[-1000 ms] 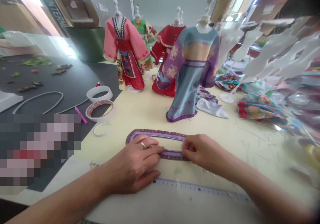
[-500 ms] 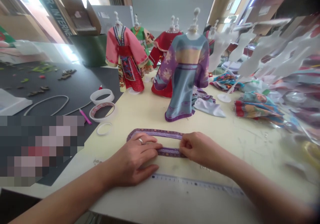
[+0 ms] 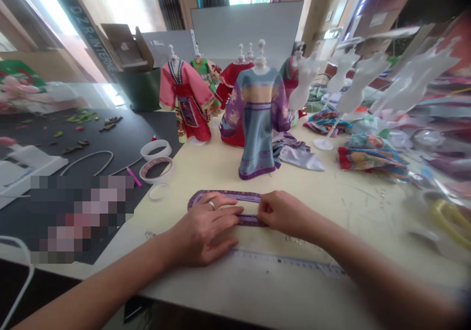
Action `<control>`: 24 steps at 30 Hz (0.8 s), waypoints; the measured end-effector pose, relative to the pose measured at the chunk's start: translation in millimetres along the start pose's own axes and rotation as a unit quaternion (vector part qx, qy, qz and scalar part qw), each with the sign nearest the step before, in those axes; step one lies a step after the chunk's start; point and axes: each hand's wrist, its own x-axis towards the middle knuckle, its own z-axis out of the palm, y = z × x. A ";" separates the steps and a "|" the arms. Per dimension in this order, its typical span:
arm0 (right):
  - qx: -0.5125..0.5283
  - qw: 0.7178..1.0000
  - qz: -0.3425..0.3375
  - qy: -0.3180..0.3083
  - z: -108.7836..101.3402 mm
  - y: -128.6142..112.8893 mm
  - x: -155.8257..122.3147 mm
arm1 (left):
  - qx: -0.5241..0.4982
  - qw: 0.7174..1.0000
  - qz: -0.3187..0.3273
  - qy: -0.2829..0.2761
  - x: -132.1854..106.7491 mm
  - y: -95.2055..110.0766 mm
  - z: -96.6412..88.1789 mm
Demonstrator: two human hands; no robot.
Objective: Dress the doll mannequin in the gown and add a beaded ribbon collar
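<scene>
A purple patterned fabric band [image 3: 235, 195] lies folded into a flat loop on the cream table [image 3: 206, 168]. My left hand [image 3: 206, 229], with a ring on one finger, lies flat on the band's left part, fingers stretched out and pressing it down. My right hand [image 3: 281, 214] pinches the band's near strip at its right end, fingers closed on it. The two hands almost touch above a clear ruler [image 3: 287, 262] lying along the near edge.
Small dress forms stand behind: a blue-purple robe [image 3: 258, 123], a pink-red robe [image 3: 186, 99] and a red one [image 3: 231, 82]. Tape rolls [image 3: 157, 160] sit at the left by a black mat [image 3: 99, 138]. Folded colourful fabrics [image 3: 370, 155] and bare white forms [image 3: 353, 84] fill the right.
The view has tilted up and pulled back, so everything sits lower and smaller. Both hands stay on the purple band, the right hand having slid slightly left along it.
</scene>
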 end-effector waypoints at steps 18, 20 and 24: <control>0.050 0.998 -0.018 -0.019 -6.5 3.8 -2.4 | 0.021 1.000 -0.009 -0.012 13.0 17.9 24.8; 0.063 0.997 -0.023 -0.026 -8.0 4.0 -3.6 | 0.020 1.000 -0.009 -0.011 13.5 18.1 25.0; 0.080 0.996 -0.030 -0.035 -10.4 5.8 -5.8 | 0.017 1.000 -0.011 -0.010 13.0 18.9 25.2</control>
